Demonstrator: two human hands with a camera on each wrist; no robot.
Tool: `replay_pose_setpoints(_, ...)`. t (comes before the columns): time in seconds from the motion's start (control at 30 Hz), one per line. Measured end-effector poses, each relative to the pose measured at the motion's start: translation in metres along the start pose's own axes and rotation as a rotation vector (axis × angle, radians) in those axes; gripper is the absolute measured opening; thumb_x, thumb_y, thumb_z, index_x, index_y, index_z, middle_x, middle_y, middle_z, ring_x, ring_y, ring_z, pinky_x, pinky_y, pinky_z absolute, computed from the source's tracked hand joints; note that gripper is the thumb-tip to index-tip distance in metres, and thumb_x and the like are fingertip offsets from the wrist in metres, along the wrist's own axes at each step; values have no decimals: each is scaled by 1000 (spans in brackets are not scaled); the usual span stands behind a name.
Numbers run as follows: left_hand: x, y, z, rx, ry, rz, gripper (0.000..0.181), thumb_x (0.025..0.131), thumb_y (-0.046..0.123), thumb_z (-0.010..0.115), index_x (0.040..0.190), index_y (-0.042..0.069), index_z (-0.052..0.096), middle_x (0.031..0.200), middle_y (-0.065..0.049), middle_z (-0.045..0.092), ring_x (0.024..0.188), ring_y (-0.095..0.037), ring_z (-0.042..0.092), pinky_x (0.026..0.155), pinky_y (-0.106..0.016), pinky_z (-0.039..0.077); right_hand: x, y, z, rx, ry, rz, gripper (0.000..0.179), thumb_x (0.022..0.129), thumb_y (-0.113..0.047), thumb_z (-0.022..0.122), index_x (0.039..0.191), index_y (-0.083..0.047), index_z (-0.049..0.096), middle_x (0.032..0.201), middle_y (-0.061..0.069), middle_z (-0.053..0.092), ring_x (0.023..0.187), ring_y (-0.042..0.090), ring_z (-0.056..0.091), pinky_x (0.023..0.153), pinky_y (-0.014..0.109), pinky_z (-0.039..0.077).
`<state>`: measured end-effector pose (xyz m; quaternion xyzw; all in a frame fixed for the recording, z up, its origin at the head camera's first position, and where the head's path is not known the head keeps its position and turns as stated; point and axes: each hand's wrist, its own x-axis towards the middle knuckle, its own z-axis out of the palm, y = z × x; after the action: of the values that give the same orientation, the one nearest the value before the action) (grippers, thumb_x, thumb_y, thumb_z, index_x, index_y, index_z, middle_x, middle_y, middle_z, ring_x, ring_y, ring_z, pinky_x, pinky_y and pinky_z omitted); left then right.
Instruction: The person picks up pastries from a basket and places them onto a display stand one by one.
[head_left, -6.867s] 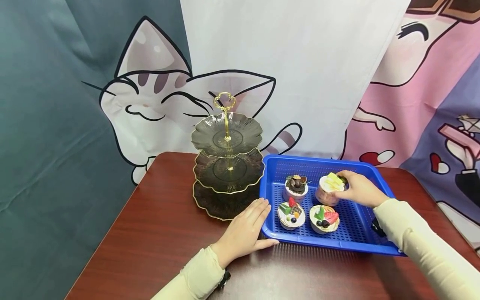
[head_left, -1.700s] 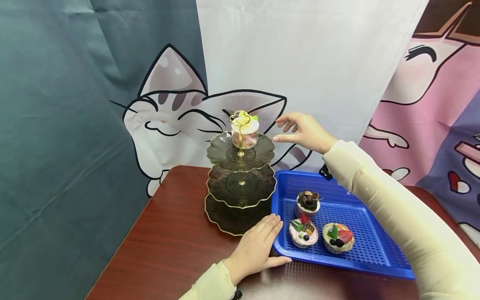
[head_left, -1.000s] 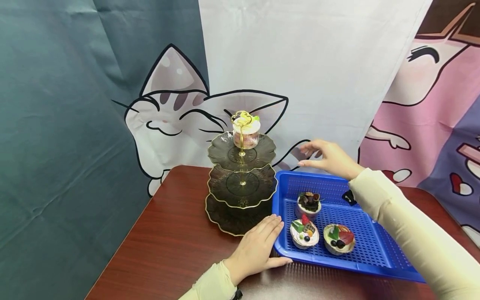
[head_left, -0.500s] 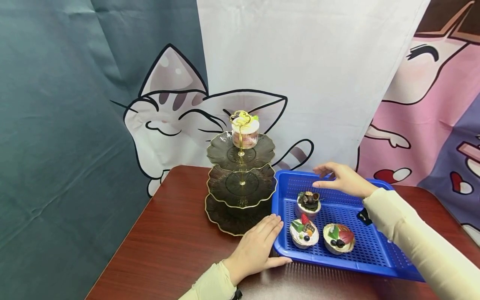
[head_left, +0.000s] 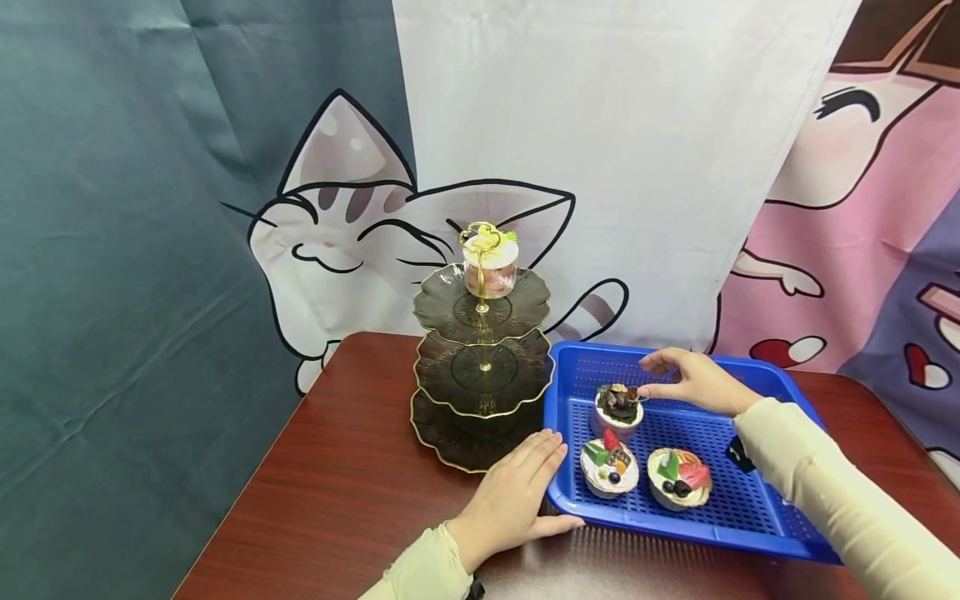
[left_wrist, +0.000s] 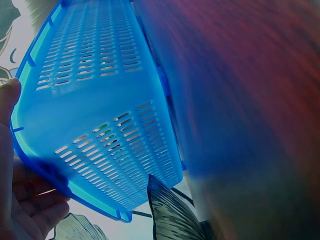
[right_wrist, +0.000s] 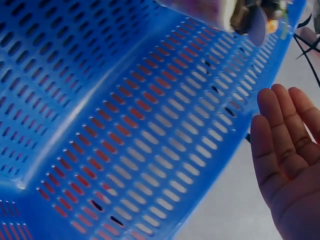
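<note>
My right hand (head_left: 693,382) is over the back of the blue plastic basket (head_left: 690,537), its loosely bent fingers just right of a chocolate-topped dessert cup (head_left: 618,410). In the right wrist view, a gap separates those fingers from the cup (right_wrist: 210,12). My left hand (head_left: 510,500) rests along the basket's front left corner, fingers extended and thumb spread along the front rim. Nearer me in the basket are a strawberry-and-chocolate tart (head_left: 609,468) and a fruit tart (head_left: 678,479). A yellow-topped dessert cup (head_left: 497,277) stands on the top tier of the dark three-tier stand (head_left: 483,375).
The stand, with its gold handle (head_left: 481,242), is just left of the basket on the reddish-brown table (head_left: 337,458). Behind the table hangs a curtain (head_left: 630,150) printed with cartoon figures.
The yellow-topped cup has gone from the basket to the stand's top tier. Having let go, my right hand moved right and down to the chocolate-topped cup. My left hand stays at the basket corner.
</note>
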<state>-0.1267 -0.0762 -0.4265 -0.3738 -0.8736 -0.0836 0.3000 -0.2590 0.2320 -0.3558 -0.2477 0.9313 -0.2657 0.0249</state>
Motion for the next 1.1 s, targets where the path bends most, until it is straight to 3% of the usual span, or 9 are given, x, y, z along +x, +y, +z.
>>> replay_pose_setpoints(0.23, 1, 1, 0, -18, -9, -11, 82, 74, 67, 68, 128, 5, 59, 133, -9, 60, 130, -19, 51, 114, -28, 37, 0, 8, 7, 4, -25, 16, 56, 83, -37, 73, 121, 2, 61, 114, 16, 66, 100, 27, 62, 83, 45, 53)
replay_pose_setpoints(0.53, 1, 0, -1, 0, -23, -9, 83, 74, 67, 67, 130, 7, 57, 134, -7, 59, 131, -18, 50, 115, -27, 36, 0, 20, 23, 9, -43, -48, 55, 81, -34, 75, 121, 2, 60, 114, 16, 65, 100, 28, 63, 82, 48, 55)
replay_pose_setpoints(0.87, 1, -1, -2, -11, -13, -12, 83, 73, 66, 68, 129, 6, 58, 134, -8, 59, 131, -19, 51, 115, -26, 36, 2, 19, 36, -36, -64, -60, 68, 78, -42, 77, 125, 3, 58, 118, 17, 64, 101, 27, 63, 82, 44, 54)
replay_pose_setpoints(1.1, 1, -2, 1, -15, 0, -4, 83, 72, 66, 69, 128, 5, 59, 133, -8, 59, 131, -18, 51, 115, -27, 35, 4, 22, 43, -77, -81, -69, 73, 76, -45, 77, 125, 5, 57, 120, 22, 62, 110, 38, 60, 92, 54, 50)
